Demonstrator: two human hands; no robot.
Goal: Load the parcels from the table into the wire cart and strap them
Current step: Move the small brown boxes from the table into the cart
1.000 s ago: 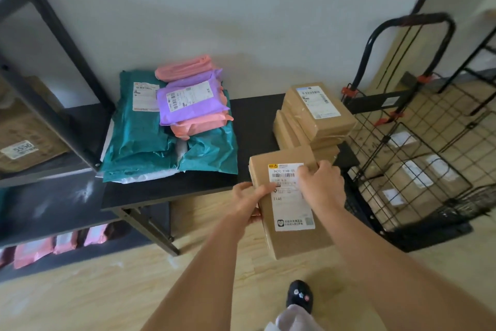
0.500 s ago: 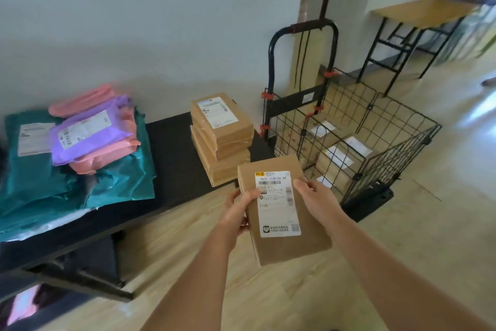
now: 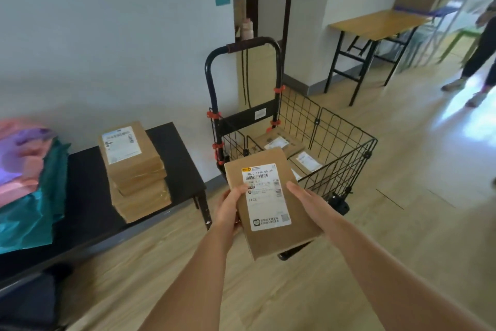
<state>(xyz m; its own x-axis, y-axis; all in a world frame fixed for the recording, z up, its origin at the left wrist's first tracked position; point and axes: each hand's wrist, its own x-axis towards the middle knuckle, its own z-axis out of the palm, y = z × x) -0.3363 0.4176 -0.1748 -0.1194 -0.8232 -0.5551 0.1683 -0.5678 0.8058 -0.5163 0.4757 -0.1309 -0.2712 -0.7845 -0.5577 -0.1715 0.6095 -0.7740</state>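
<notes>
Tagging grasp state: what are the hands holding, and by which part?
One cardboard parcel, label up, between both hands: left hand grips its left long edge, thumb on top; right hand grips the right long edge.

Held box (image 3: 271,204) blocks the wire cart's (image 3: 346,153) near-left corner, its wheels and part of the parcels (image 3: 276,141) inside. Their label print is too small to read. Left hand (image 3: 228,210) and right hand (image 3: 308,200): fingers hidden under the box. Far left of the cart, mailer bags (image 3: 29,183) are blurred and cut by the frame edge. Far right of the cart, a person (image 3: 480,46) is cut off and blurred.
</notes>
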